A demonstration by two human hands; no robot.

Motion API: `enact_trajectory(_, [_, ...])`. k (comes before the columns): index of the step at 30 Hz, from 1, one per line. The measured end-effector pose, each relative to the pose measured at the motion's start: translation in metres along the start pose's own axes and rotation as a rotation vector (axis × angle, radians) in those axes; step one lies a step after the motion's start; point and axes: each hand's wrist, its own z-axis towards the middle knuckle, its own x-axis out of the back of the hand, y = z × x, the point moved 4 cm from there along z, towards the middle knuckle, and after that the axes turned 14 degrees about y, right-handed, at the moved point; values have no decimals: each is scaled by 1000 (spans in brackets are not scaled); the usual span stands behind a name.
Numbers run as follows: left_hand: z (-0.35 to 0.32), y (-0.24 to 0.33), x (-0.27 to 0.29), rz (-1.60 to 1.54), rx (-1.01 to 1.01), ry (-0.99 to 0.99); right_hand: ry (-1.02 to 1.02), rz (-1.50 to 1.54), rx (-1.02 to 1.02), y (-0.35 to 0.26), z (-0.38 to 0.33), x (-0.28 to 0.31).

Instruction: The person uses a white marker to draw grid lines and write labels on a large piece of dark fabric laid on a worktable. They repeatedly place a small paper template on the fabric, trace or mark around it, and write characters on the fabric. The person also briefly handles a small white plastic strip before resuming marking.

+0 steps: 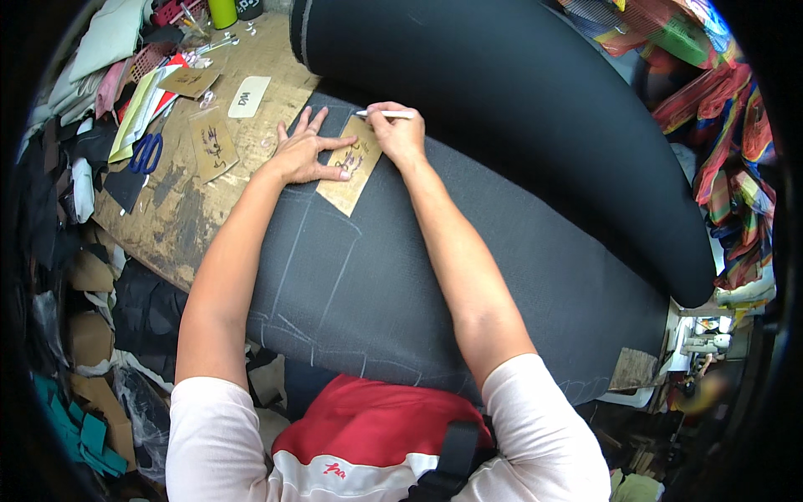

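Dark grey fabric [401,276] lies spread over the table and bears several pale chalk-like outlines. On its far left part rests a tan cardboard pattern piece [345,197] with handwriting on it. My left hand [303,156] is spread flat, its thumb and index finger pressing on the pattern and the other fingers on the fabric. In my right hand [398,134] a white marking pen [391,114] is pinched, its tip pointing left at the pattern's far edge. Whether the tip touches the fabric I cannot tell.
A thick black fabric roll [502,92] lies across the far side. On the wooden tabletop [180,217] at left are blue-handled scissors [146,154], another cardboard pattern [212,144] and a pale card [248,96]. Colourful mesh bags [719,159] hang at right; scraps pile up at far left.
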Motion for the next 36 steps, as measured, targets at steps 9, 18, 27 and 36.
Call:
enact_trajectory(9, [-2, 2, -1, -30, 38, 57, 61, -289, -12, -5, 6, 7])
enact_trajectory(18, [0, 1, -1, -36, 44, 18, 160, -351, 120, -17, -18, 26])
enact_trajectory(27, [1, -2, -3, -27, 24, 35, -442, -271, 191, -72, -123, 52])
enact_trajectory(36, [-1, 12, 8, 9, 60, -40, -354, -414, 285, -75, -132, 39])
